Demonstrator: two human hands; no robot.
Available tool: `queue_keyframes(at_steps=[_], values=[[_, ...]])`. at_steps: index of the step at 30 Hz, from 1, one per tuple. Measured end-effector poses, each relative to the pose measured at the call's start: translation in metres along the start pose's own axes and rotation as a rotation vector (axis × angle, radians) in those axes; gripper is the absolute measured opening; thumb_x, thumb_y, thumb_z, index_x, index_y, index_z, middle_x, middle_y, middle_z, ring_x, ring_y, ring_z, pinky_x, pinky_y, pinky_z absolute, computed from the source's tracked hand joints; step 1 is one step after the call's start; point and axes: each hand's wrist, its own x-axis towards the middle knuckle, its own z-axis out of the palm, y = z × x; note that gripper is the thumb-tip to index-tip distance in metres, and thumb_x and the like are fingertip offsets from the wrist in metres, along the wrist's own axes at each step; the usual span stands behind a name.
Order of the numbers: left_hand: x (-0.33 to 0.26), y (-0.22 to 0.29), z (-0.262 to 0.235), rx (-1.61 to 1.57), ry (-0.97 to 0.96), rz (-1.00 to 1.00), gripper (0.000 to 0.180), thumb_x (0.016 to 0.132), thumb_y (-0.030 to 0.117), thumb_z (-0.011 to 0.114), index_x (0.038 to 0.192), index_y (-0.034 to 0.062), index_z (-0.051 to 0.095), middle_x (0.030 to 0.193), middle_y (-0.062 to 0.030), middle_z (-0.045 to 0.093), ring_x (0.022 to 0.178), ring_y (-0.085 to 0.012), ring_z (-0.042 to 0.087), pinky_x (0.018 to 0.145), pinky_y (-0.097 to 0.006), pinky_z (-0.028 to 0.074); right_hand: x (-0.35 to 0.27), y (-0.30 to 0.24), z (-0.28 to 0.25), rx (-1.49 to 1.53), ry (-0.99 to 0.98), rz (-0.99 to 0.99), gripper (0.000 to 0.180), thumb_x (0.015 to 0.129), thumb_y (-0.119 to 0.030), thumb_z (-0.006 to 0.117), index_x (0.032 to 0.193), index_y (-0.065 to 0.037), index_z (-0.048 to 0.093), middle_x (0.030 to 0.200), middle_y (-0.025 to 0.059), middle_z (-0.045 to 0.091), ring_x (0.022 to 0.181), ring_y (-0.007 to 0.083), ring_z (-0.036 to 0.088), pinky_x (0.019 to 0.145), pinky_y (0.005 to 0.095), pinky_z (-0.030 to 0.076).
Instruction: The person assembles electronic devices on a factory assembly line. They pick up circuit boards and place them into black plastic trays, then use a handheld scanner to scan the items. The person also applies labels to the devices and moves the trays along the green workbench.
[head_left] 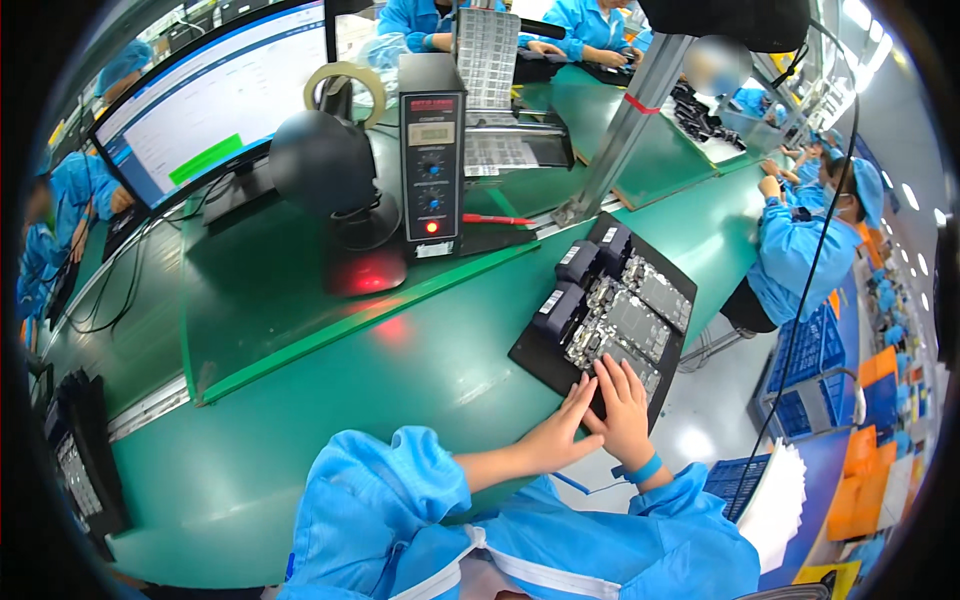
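Note:
A black tray [540,352] lies at a slant on the green bench, carrying several circuit boards [640,325] with dark modules [560,307] that bear white labels along their left side. My right hand [624,412] rests with outstretched fingers over the nearest board, at the tray's near edge. Close beside it on the left is my left hand [560,436], its fingers straight and reaching to that same edge. The two hands overlap or touch near the thumbs. Nothing shows in either hand, though what lies beneath the fingers is hidden. A blue strap [642,470] circles my right wrist.
A black scanner [325,165] casts red light on the bench, beside a counter box [432,160] and a monitor [215,95]. A red pen [498,219] and a metal post [625,125] stand beyond the tray. Another black tray [85,465] is far left. Co-workers sit around.

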Motion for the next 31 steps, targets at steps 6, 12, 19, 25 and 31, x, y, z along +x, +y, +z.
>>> queue_keyframes(at_steps=[6,12,19,25,31], values=[[-0.002,0.006,-0.027,0.200,0.115,0.173,0.074,0.080,0.021,0.052,0.134,-0.0024,0.008,0.139,-0.0244,0.010,0.128,-0.0408,0.012,0.104,-0.043,0.016,0.003,-0.003,0.003,-0.117,-0.016,0.046,0.064,0.067,-0.034,0.061,0.125,-0.014,0.042,0.130,0.0049,0.039,0.118,0.0305,0.035,0.093,0.0419,0.031],[-0.001,0.013,-0.039,0.171,0.251,0.101,0.065,0.079,0.017,0.052,0.132,0.0009,0.019,0.138,-0.0219,0.017,0.125,-0.0415,0.021,0.102,-0.044,0.020,0.021,0.034,0.004,-0.160,0.069,0.129,0.063,0.070,-0.030,0.060,0.127,-0.013,0.039,0.129,0.0053,0.039,0.117,0.0308,0.036,0.093,0.0399,0.033],[0.002,0.014,-0.043,0.203,0.301,0.072,0.060,0.077,0.011,0.053,0.129,-0.0018,0.026,0.136,-0.0220,0.022,0.126,-0.0353,0.024,0.102,-0.039,0.022,0.024,0.056,-0.003,-0.024,0.020,0.107,0.061,0.070,-0.026,0.061,0.126,-0.012,0.040,0.126,0.0081,0.040,0.112,0.0310,0.039,0.093,0.0388,0.033],[0.005,0.005,-0.039,0.140,0.336,0.052,0.058,0.078,0.015,0.053,0.128,0.0003,0.027,0.134,-0.0210,0.025,0.122,-0.0361,0.029,0.100,-0.040,0.025,0.001,0.155,-0.015,0.411,0.341,0.820,0.051,0.075,-0.025,0.060,0.119,-0.004,0.042,0.088,0.0101,0.056,0.074,0.0211,0.056,0.064,0.0326,0.045],[0.004,-0.002,-0.039,0.139,0.381,0.060,0.059,0.078,0.015,0.054,0.128,0.0005,0.027,0.134,-0.0192,0.026,0.122,-0.0347,0.030,0.100,-0.040,0.025,-0.027,0.144,0.028,1.108,0.456,0.840,0.055,0.081,-0.019,0.058,0.127,-0.010,0.029,0.095,0.0103,0.058,0.072,0.0131,0.059,0.064,0.0182,0.046]])
